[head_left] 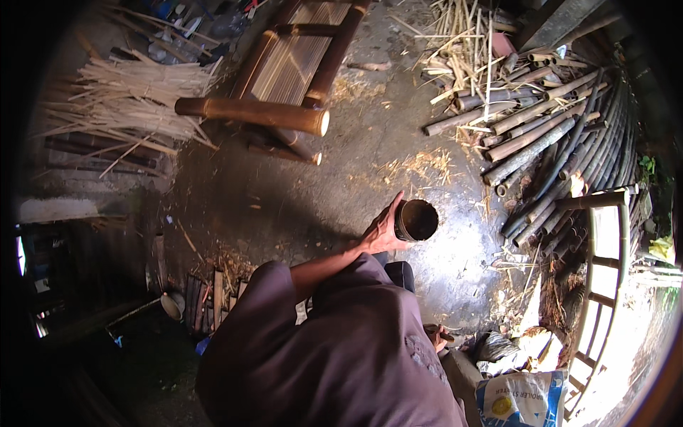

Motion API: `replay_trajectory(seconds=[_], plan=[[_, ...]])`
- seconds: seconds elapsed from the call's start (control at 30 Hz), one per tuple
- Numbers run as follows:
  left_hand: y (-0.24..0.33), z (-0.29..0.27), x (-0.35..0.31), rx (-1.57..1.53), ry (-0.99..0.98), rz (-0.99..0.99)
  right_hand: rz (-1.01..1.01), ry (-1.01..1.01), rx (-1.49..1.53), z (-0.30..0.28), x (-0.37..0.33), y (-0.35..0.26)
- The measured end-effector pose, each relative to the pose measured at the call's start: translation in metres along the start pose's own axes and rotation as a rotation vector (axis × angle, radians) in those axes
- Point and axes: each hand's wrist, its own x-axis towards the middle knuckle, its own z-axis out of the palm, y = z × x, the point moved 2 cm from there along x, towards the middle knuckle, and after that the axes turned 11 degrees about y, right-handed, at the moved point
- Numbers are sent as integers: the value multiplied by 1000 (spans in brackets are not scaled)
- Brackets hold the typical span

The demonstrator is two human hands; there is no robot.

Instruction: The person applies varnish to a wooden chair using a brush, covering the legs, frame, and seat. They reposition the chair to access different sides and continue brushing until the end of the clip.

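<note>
Gripping in left hand [383, 228] one round, dark container [401, 228], just right of frame centre: open-mouthed, shadowed inside, with contents too dim to tell. Cannot tell the grip of right hand [440, 339], partly hidden below centre. See also one white-and-blue bag [525, 400] at lower right, one bamboo bench [290, 67] at upper centre, and uncountable bamboo poles [530, 152] at upper right.

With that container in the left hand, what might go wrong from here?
The left hand grips the container from one side, so it might slip or tip; its inside is too dark to read. The bamboo poles lie in an uneven heap and could roll if bumped.
</note>
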Motion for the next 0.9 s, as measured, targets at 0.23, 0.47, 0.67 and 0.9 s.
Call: replay_trajectory(seconds=[0.23, 0.47, 0.67, 0.9], plan=[[50, 39, 88, -75, 13, -1, -27, 121, 78, 23, 103, -33], [66, 62, 168, -14, 42, -115, -20, 114, 128, 64, 248, -84], [83, 79, 264, 2, 133, -92, -400, 179, 423, 130, 419, -140], [48, 54, 336, 71, 392, -139, -399, -337, 490, 199, 449, -509]])
